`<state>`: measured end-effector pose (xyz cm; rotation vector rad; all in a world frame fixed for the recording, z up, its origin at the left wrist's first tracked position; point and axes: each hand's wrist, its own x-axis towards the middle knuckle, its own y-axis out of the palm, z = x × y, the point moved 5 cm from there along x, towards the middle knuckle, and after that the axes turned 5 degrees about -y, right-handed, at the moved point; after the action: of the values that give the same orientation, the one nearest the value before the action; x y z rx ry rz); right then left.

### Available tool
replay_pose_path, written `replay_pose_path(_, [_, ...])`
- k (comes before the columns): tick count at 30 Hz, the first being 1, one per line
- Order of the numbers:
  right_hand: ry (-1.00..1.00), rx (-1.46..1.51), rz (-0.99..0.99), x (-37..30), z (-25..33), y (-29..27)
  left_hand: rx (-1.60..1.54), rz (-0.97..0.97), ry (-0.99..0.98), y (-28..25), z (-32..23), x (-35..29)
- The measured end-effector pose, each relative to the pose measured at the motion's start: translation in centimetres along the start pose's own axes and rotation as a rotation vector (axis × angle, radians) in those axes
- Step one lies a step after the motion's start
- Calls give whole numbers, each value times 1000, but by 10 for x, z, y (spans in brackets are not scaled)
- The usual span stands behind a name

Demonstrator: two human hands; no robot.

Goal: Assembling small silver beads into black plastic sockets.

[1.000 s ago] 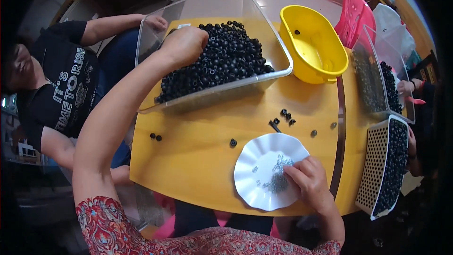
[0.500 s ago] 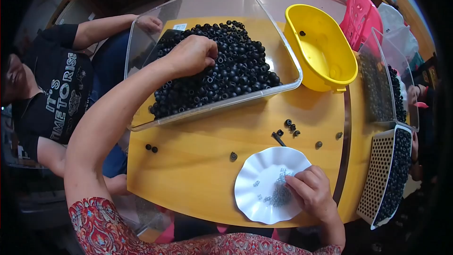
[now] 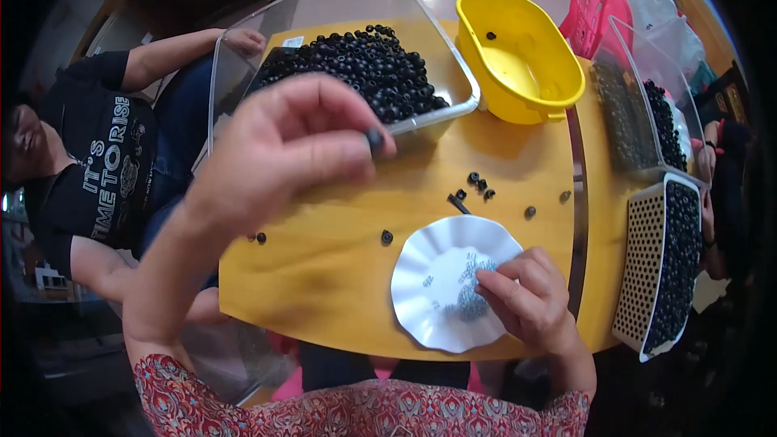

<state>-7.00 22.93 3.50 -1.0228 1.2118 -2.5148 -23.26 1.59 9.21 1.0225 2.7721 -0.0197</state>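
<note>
Head view, sole view. See left hand [image 3: 279,146] in mid-air, blurred, overlapping the near left of the clear plastic bin [image 3: 453,109] and its heap of black ring-shaped pieces [image 3: 364,61]. Note thumb and forefinger closed on a small dark piece [image 3: 375,140]; height above tabletop [image 3: 324,299] uncertain. Cannot read a long axis on it: too short, too smeared.

Find right hand [image 3: 530,299] low over the right side of the white scalloped plate [image 3: 414,255], thumb and forefinger tips drawn together beside the tiny pale bits [image 3: 472,304]. Cannot tell whether gripping one.

Key relation: small dark piece up and to the left of the right fingertips, well apart; joining line slanting down-right across the plate's far rim. Nearer to plate and pale bits: right hand. Nearer to bin: left hand.

Around these: dark stick-like piece [image 3: 458,204] at the plate's far rim, long axis slanting down-right toward it; loose black rings [image 3: 474,178] just beyond; yellow tub [image 3: 526,73] right of bin.
</note>
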Motion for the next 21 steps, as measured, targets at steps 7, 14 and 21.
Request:
replay_pose_path(7, [19,222,-236,33,33,-24,-356,93,-300,81,47,-67])
replay_pose_path(14, [81,384,-202,-2,52,-9,-507,170,-325,119,70,-81])
replay_pose_path(21, [174,600,-298,-24,59,-1,-461,160,-248,129,79,-97])
